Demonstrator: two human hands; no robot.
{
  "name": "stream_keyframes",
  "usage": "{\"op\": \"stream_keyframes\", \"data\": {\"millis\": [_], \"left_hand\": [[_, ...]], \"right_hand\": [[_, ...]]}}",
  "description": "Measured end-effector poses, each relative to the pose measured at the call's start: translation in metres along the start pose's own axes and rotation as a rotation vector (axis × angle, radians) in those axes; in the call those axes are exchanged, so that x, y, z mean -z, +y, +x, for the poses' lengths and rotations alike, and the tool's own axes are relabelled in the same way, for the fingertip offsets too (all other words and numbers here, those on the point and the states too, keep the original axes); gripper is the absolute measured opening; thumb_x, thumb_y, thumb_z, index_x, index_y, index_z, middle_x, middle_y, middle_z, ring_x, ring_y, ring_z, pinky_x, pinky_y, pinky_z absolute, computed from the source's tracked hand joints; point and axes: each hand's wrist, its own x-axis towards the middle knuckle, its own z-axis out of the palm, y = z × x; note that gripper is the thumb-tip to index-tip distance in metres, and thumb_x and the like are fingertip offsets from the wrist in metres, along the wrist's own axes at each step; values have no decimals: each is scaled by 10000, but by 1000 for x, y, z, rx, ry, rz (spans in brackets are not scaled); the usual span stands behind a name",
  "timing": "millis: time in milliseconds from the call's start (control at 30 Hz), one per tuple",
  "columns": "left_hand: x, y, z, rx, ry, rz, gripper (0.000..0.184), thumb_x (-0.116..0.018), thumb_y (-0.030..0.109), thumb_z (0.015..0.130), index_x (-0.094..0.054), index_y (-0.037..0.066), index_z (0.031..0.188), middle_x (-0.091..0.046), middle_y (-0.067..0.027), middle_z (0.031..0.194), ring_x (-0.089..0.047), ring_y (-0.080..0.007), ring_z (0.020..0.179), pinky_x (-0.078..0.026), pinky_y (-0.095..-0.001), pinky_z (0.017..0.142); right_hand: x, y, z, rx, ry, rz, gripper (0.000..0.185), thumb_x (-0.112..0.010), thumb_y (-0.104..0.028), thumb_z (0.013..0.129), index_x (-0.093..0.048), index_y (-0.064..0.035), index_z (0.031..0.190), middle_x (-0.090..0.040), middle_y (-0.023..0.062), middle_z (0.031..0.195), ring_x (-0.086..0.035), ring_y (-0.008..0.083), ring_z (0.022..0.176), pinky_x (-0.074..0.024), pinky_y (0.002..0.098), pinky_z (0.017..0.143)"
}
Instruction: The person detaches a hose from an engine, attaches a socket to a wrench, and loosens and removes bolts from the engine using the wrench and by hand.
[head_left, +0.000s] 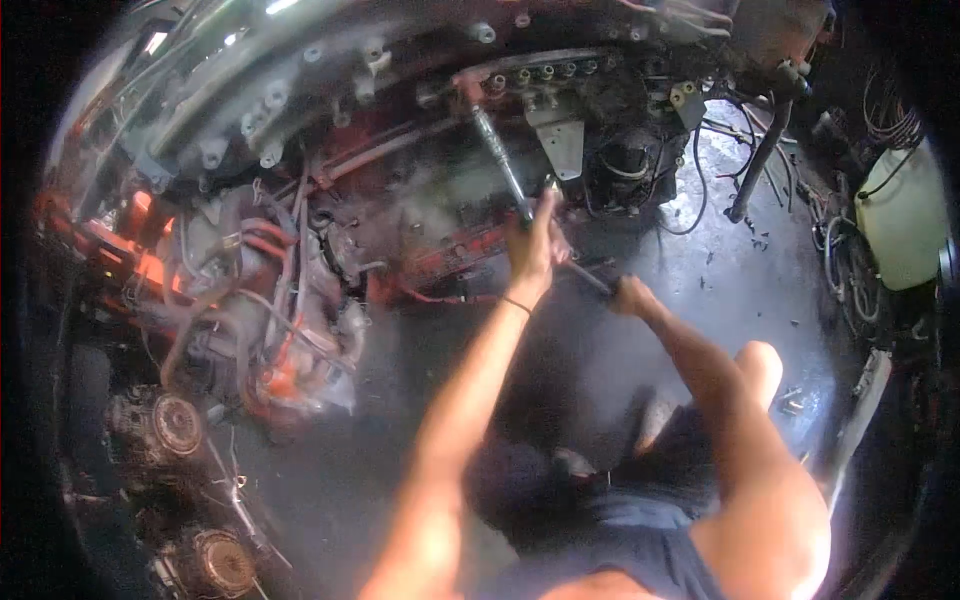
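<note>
My left hand (538, 248) is closed around the near end of a chrome socket extension (494, 148), with one finger pointing up. The extension's far end reaches the dark bolted rail of the vehicle frame. My right hand (634, 298) grips the end of a dark metal bar (590, 277), which runs back to my left hand. The left hand hides where bar and extension meet, so I cannot tell how they join. A metal bracket (562, 145) hangs just beyond my left hand.
A greasy engine with hoses (270, 250) stands at the left. Two rusty round parts (178, 424) lie lower left. On the right are a whitish tank (905, 215), loose cables (840, 260) and an upright dark rod (762, 160). Small debris lies on the wet floor (730, 270).
</note>
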Motion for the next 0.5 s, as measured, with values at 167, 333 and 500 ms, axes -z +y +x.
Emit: {"op": "stream_keyframes", "data": {"millis": [167,333,500], "left_hand": [[-5,3,-16,18,130,-536,508,-531,593,923,-472,112,772,-389,25,479,-378,-104,320,-311,-277,322],[14,-4,-2,208,81,-791,433,-477,490,970,-527,101,785,-448,6,563,-463,-136,421,-350,-295,368],[31,4,-1,142,107,-546,448,-344,476,1013,-557,99,895,-526,-28,635,-506,-171,536,-432,-330,478]], "right_hand": [[173,-38,-122,-258,7,-60,342,-649,-388,827,-716,-52,829,-666,213,793,-652,393,778,-518,472,720],[346,-133,-184,-351,22,-312,463,-669,-470,822,-693,-10,782,-651,240,747,-630,422,718,-498,477,665],[425,-291,-242,-370,-17,305,411,-632,-384,895,-675,16,807,-646,141,717,-607,269,637,-470,397,604]]}}
